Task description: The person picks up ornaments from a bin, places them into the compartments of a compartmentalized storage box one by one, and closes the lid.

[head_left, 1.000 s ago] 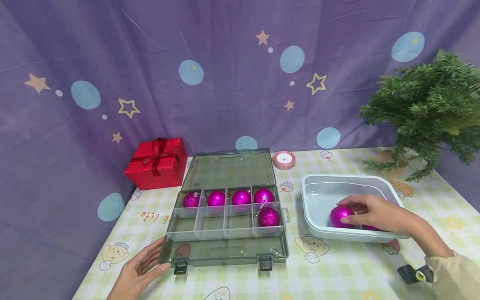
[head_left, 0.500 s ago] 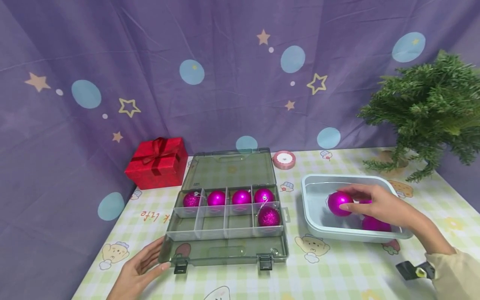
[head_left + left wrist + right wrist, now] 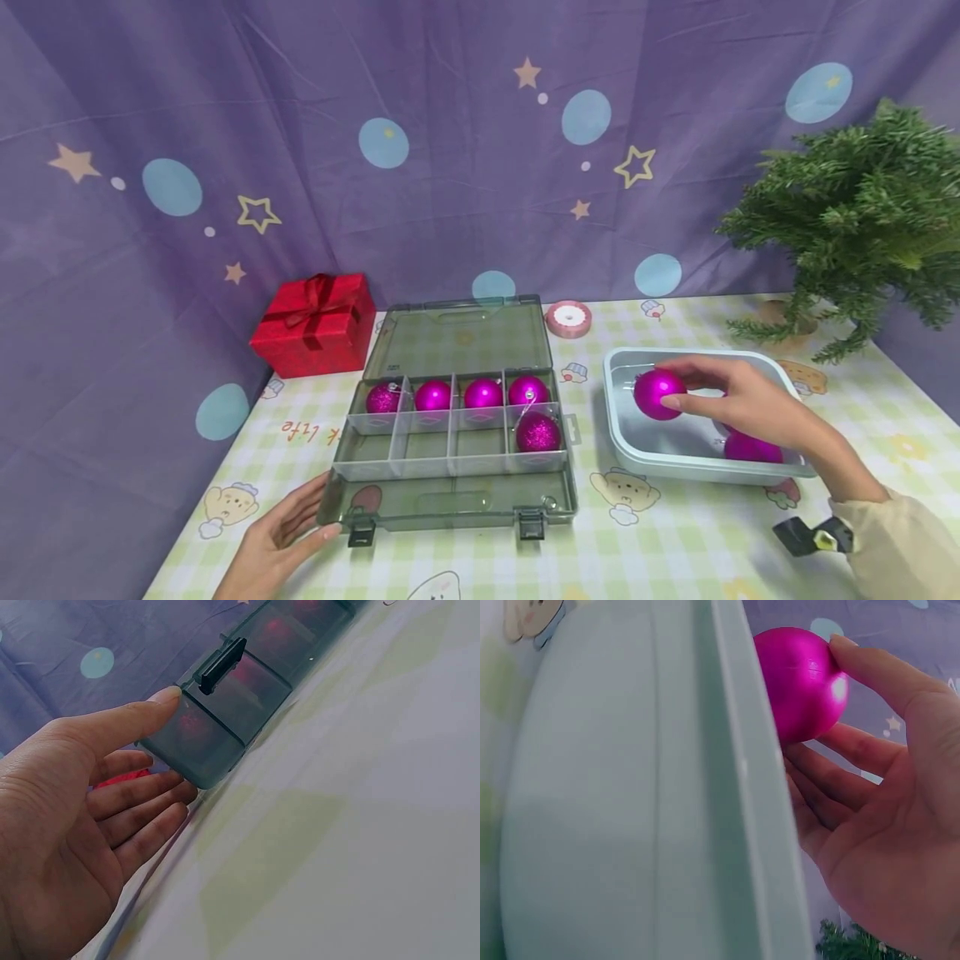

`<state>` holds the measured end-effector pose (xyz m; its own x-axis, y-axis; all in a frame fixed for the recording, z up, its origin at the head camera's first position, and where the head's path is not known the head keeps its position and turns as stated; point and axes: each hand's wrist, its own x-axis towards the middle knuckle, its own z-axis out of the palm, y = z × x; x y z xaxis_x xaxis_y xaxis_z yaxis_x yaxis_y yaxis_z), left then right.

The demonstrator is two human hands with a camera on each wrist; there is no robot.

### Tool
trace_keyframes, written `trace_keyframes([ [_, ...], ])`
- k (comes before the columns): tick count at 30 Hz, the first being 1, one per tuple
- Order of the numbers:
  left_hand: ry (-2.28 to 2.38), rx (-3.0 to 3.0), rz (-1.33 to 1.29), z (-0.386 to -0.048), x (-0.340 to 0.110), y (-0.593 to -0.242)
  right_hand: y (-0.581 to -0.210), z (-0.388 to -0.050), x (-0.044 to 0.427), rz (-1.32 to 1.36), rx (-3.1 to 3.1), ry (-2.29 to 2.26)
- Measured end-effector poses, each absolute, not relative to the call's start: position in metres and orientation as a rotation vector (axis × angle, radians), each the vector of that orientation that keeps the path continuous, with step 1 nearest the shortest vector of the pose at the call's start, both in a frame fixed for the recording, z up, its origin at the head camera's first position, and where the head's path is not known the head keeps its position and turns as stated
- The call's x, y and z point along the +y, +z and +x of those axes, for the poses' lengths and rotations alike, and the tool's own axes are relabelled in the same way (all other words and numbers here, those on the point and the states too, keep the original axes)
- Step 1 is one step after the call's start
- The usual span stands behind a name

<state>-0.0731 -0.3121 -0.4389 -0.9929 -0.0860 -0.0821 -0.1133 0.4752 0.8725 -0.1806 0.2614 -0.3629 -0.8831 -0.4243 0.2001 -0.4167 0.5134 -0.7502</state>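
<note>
My right hand pinches a smooth magenta ball between thumb and fingers over the light blue tub; the right wrist view shows this ball beyond the tub's wall. Another magenta ball lies in the tub under the hand. The open divided case holds four balls along its back row and a glittery one in the right compartment of the row in front. At the case's front left corner, my left hand touches the edge with relaxed fingers, as in the left wrist view.
A red gift box stands behind and left of the case. A pink ribbon roll lies behind it to the right. An artificial green tree stands at the back right, beyond the tub. A purple curtain hangs behind the table.
The right hand has lifted the smooth ball from low in the tub and moved it up and slightly left. More of the other ball shows under the hand. My left hand has stayed in place.
</note>
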Motion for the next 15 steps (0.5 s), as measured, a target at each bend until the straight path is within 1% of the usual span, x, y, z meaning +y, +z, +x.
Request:
trace_keyframes([
  [5,1.599,2.662,-0.187,-0.072,-0.312,-0.439,-0.358,-0.179,0.251,-0.731,2.682,-1.367],
  [15,1.615,2.676,-0.157,-0.071,-0.314,-0.44,-0.355,-0.186,0.222,-0.852,2.608,-1.399],
])
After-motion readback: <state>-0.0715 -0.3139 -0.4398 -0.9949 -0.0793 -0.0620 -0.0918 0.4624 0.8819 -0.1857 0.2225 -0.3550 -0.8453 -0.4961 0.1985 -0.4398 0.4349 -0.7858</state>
